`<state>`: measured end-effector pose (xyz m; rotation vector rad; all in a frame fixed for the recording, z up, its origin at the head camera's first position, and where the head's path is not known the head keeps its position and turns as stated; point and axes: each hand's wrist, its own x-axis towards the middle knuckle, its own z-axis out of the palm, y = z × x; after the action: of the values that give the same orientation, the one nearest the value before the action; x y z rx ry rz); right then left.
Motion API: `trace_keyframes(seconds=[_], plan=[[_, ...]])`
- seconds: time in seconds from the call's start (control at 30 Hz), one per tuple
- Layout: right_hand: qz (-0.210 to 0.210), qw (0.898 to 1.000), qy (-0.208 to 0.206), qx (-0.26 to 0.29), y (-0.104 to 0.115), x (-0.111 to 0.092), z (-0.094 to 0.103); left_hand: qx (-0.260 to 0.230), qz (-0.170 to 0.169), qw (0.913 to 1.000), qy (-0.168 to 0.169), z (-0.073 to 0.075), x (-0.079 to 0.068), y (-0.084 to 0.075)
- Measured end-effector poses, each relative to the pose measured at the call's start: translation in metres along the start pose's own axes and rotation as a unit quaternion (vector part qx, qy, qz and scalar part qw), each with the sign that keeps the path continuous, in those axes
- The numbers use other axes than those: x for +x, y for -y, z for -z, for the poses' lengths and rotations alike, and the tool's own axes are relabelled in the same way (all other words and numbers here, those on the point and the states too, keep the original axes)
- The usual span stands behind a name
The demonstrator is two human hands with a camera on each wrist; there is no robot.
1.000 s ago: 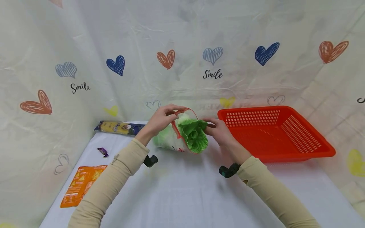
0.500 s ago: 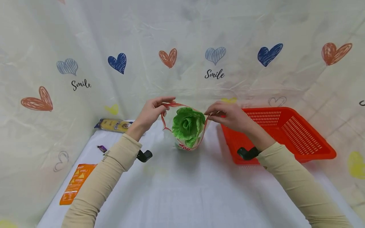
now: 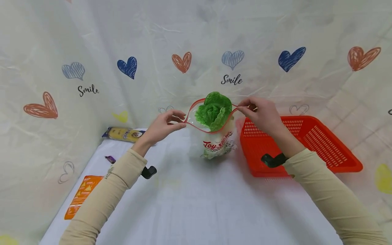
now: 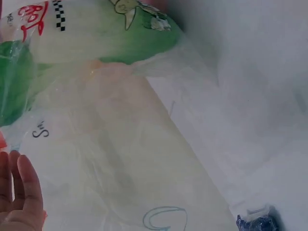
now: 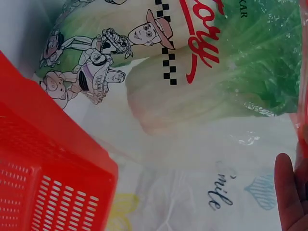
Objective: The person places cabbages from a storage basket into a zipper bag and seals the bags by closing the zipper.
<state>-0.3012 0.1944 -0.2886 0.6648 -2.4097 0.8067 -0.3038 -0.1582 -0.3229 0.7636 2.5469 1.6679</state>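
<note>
A clear zip bag (image 3: 215,144) with a red zip edge and red "Toy Story" lettering stands upright above the table. Inside it is a leafy green cabbage (image 3: 213,110), its leaf tops rising through the bag's wide mouth. My left hand (image 3: 161,126) pinches the left corner of the mouth between thumb and fingers. At the right corner, my right hand (image 3: 261,111) pinches the red edge. In the right wrist view the cabbage's pale base shows through the printed plastic (image 5: 192,86). Only fingertips of the left hand (image 4: 21,199) show in the left wrist view.
To the right stands a red perforated basket (image 3: 346,168), close to the bag. Along the left lie a long yellow and blue packet (image 3: 122,134), a purple-wrapped candy (image 3: 110,159) and an orange packet (image 3: 80,195), partly behind my sleeve. A heart-printed sheet (image 3: 202,34) hangs behind.
The bag has gone from lying tilted to upright and shifted right. My right hand has moved from the cabbage leaves to the bag's edge, and the mouth is now pulled wide.
</note>
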Motion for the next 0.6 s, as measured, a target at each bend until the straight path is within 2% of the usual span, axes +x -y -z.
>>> trace_keyframes(seconds=[0.1, 0.23, 0.33, 0.43, 0.5, 0.53, 0.6], plan=[[-0.023, 1.0, -0.002, 0.011, -0.006, -0.002, 0.001, 0.02, -0.014, 0.9997, 0.007, -0.004, 0.001, 0.004], [-0.037, 0.999, 0.019, 0.027, -0.009, -0.001, 0.003, 0.042, -0.023, 0.9988, -0.008, -0.009, 0.003, 0.003], [-0.058, 0.997, 0.048, 0.033, -0.01, 0.0, 0.007, 0.056, -0.042, 0.996, -0.056, -0.007, 0.005, -0.004], [-0.084, 0.994, 0.053, 0.04, -0.012, 0.0, 0.016, 0.09, -0.09, 0.984, -0.124, 0.0, 0.007, -0.016], [-0.089, 0.994, 0.057, 0.035, -0.012, 0.0, 0.022, 0.114, -0.123, 0.9735, -0.155, 0.004, 0.009, -0.025], [-0.089, 0.994, 0.058, 0.034, -0.012, 0.0, 0.024, 0.135, -0.136, 0.9692, -0.155, 0.006, 0.009, -0.028], [-0.084, 0.994, 0.072, 0.026, -0.013, 0.0, 0.027, 0.187, -0.153, 0.9624, -0.125, 0.007, 0.011, -0.032]])
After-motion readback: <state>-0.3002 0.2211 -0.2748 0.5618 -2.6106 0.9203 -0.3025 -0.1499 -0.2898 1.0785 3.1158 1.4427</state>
